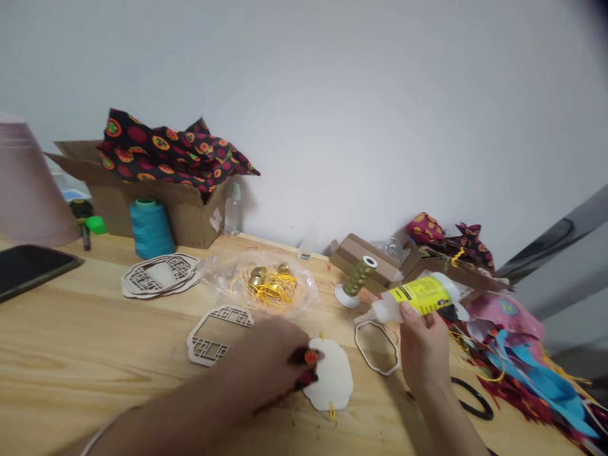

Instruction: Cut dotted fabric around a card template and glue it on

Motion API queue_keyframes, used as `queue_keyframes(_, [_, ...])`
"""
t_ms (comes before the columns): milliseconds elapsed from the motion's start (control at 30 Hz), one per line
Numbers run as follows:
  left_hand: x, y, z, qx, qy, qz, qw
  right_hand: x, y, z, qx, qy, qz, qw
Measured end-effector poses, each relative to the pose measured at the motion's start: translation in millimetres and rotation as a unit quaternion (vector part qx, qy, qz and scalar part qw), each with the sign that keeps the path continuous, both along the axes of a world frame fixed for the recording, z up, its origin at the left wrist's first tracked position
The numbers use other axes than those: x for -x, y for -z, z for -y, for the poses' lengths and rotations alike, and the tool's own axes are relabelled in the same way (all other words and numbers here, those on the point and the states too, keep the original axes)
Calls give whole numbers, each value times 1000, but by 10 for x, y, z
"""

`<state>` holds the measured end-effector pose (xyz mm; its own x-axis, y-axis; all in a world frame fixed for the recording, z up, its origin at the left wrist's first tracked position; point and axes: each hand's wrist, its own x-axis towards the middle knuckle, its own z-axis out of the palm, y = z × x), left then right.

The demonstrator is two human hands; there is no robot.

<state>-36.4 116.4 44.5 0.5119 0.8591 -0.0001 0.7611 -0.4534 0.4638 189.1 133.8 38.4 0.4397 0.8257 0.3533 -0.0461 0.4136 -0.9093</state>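
Note:
My right hand is wrapped round a squeeze glue bottle with a yellow label, tipped on its side so its nozzle points left. My left hand is closed on a small scrap of dark patterned cloth, blurred by motion. That cloth is at the left edge of a pale scalloped plaque, which lies flat with a yellow cord loop at top and bottom. A thin scalloped ring frame lies below the bottle's nozzle. Partly behind my left hand is a lattice-cut frame.
Lattice frames are stacked at left by a teal thread cone. Bells and yellow cord lie on clear plastic. A ribbon spool stands behind the bottle. Cloth strips heap at right; a phone lies far left.

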Motion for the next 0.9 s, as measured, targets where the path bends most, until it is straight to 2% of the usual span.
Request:
queue_keyframes(67, [99,-91,-110,-11,-15,-4,1000,-88,-39,3,1,-29,4,1000])
queue_keyframes(133, [174,-186,-139,-18,4,-14,1000,-156,-19,17,15,-53,27,998])
queue_keyframes(233, [188,-302,-2,-22,40,-28,999,-178,71,64,42,-65,76,994])
queue_keyframes(300, [121,-316,155,-9,61,-39,997,-148,123,100,42,-66,111,991])
queue_keyframes(367, [7,-258,297,-4,81,-65,995,-113,149,127,31,-60,157,985])
queue_keyframes(433, [-128,-148,387,-33,101,-122,987,-96,156,139,23,-50,208,977])
queue_keyframes(533, [-336,23,432,-87,131,-213,964,-115,160,136,12,-29,268,963])
queue_keyframes(667, [-549,162,440,-97,174,-283,938,-163,184,126,-5,-20,304,952])
queue_keyframes(767, [-590,243,467,-120,163,-317,926,-187,193,128,0,-34,312,950])
queue_keyframes(900, [-431,361,480,-169,163,-309,922,-197,192,137,35,-35,294,955])
